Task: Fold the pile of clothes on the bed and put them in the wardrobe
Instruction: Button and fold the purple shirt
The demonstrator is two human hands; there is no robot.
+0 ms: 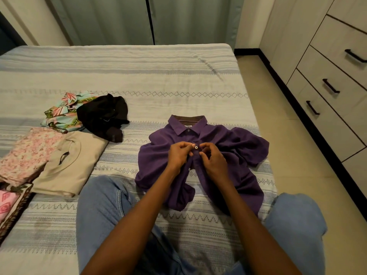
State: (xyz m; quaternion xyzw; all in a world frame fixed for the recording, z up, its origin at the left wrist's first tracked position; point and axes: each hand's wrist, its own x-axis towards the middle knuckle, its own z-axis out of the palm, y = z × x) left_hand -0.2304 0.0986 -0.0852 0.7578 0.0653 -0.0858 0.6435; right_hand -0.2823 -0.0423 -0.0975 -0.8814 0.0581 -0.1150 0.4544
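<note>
Your left hand (179, 154) and right hand (213, 160) both pinch the purple shirt (238, 153) placket on the bed (158, 76), apparently at a button (196, 147).

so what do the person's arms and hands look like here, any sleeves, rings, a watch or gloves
Both forearms are bare right to the bottom edge of the picture, so no sleeve shows. The left hand and the right hand are ungloved, and no ring, watch or bracelet is visible on the fingers or wrists that show. The only clothing in view is light blue jeans on the legs, with visible seam stitching.
</note>
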